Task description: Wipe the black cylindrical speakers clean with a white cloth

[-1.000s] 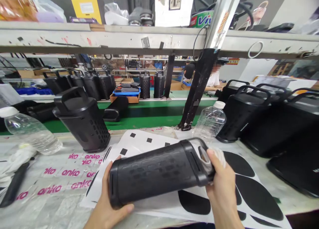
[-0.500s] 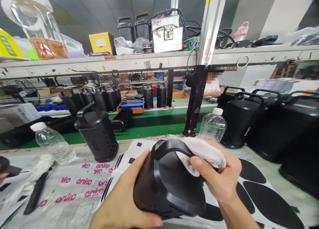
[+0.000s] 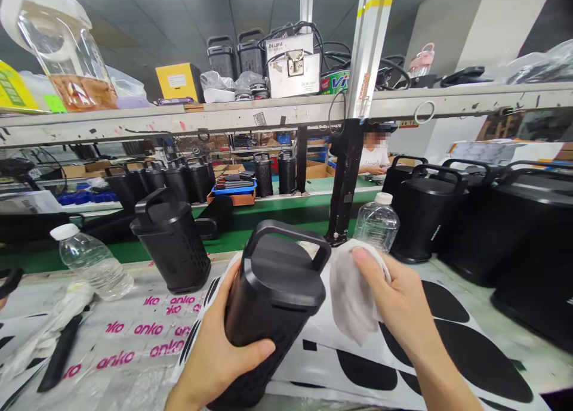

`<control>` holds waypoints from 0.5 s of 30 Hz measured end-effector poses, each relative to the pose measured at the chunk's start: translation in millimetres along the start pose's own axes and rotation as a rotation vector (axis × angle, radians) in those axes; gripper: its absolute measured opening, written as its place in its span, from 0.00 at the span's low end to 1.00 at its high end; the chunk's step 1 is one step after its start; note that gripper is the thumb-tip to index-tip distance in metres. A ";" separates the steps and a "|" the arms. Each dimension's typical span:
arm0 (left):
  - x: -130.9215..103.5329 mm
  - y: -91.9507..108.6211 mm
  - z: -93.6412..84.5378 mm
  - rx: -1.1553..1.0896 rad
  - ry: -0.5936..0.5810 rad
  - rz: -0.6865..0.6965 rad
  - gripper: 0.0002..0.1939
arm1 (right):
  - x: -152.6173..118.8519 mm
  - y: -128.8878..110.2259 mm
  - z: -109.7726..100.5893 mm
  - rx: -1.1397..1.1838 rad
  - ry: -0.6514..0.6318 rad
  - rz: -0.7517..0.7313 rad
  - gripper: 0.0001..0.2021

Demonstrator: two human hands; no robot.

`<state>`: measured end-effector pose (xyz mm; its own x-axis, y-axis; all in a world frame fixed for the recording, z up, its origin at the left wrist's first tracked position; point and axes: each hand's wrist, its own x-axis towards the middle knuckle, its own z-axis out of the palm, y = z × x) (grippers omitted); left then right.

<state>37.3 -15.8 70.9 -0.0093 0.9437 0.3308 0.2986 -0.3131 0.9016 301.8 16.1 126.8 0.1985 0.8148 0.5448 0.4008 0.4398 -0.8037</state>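
Left hand (image 3: 215,354) grasps matte black handled speaker (image 3: 268,303) upright; right hand (image 3: 398,306) clutches soft white cloth (image 3: 351,294).

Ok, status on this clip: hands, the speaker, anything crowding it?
Left hand gripping black handled speaker, upright, slightly tilted. Right hand holding white cloth beside it, off the casing. Second speaker and water bottle close behind, not touching.
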 end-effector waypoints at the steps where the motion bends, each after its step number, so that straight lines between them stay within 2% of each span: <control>1: -0.5 -0.1 0.2 -0.017 0.015 -0.008 0.55 | -2.4 -0.8 0.7 0.009 -0.014 0.001 0.26; 3: -2.3 1.9 2.0 -0.053 0.058 -0.024 0.54 | -8.8 -3.0 4.5 0.036 -0.062 0.013 0.25; 8: -10.3 14.0 11.7 -0.212 0.203 -0.064 0.55 | -32.9 -4.6 25.7 0.086 -0.321 0.100 0.24; 12: -17.1 13.9 13.9 -0.163 0.352 -0.051 0.54 | -56.6 -0.7 49.0 0.185 -0.546 0.065 0.21; 15: -18.0 11.2 17.6 -0.067 0.495 -0.074 0.52 | -68.3 -1.2 67.5 0.291 -0.545 0.000 0.19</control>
<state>57.6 -34.5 70.1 -0.4840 0.8047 0.3437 0.2187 -0.2691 0.9380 227.4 -14.6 74.4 -0.3177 0.8567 0.4063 0.1255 0.4627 -0.8776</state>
